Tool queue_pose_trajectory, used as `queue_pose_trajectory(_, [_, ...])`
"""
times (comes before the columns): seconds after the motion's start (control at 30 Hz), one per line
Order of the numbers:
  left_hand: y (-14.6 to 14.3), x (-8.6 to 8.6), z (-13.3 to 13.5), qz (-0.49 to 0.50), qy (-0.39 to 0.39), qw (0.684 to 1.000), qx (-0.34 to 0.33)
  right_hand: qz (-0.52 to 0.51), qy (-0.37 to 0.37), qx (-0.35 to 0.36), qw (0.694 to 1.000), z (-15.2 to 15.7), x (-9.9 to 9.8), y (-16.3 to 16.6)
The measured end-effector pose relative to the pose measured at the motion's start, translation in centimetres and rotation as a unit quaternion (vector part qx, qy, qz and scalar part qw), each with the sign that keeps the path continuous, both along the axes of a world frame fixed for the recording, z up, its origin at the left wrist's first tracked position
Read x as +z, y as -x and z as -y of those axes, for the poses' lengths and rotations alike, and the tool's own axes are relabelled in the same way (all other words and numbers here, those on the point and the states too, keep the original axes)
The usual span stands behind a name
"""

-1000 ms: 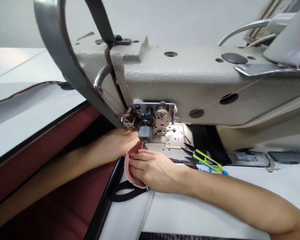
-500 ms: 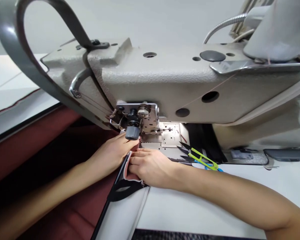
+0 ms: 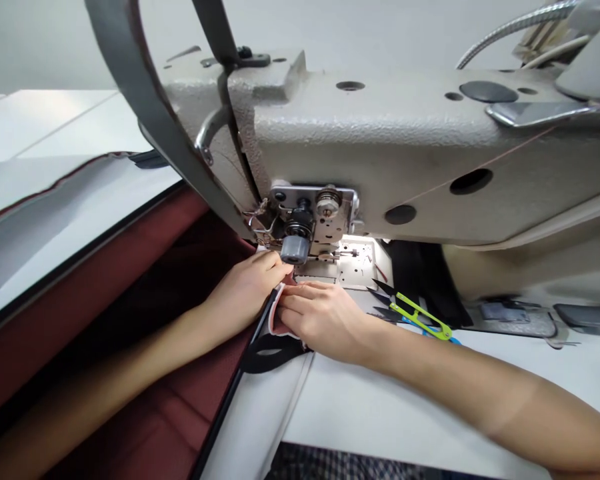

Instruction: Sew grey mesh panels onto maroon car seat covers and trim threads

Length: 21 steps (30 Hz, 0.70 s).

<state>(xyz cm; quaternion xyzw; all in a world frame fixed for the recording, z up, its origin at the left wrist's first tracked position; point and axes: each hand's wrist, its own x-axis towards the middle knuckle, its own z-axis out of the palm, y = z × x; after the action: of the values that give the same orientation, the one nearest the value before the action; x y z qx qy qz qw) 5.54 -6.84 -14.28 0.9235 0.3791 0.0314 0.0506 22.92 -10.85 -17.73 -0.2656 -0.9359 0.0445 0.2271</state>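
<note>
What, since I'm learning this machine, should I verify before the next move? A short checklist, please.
1. Left hand clear of the needle: cannot tell; the needle is hidden.
2. Right hand on the pink fabric piece: ok.
3. Black strap loop away from the grey knob: ok.
4. Green snips off the pink fabric piece: ok, lying apart.
5. Needle threaded: cannot tell; thread shows along the machine's arm.

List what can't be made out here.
All in the head view:
- Needle: not visible; grey knob and left hand block the view.
- Right hand: grip unclear, cloth covers some fingertips.
- Blue scissors: partly hidden by green scissors.
- White cone: cut off by right edge.
</note>
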Motion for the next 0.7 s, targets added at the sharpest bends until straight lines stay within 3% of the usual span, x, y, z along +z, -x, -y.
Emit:
queue_pose_trajectory(0.27, [0.0, -0.3, -0.2, 0.029, -0.026, 0.999, -0.011, 0.048, 0.115, -0.027, 0.992, -0.6, 1.2, -0.5])
queue_pose_trajectory(0.53, [-0.2, -0.5, -1.1, 0.075, 0.01, 0.997, -0.001, -0.04, 0.163, -0.028, 0.985, -2.0, 0.9, -1.2])
queue_pose_trajectory(0.63, [1.1, -0.8, -1.4, 0.129, 0.021, 0.991, -0.014, -0.036, 0.168, -0.021, 0.985, -2.2, 0.6, -1.5])
queue_pose_trajectory(0.7, [2.9, -1.0, -1.2, 0.15, -0.015, 0.989, -0.003, -0.031, 0.174, -0.015, 0.984, -2.3, 0.5, -1.7])
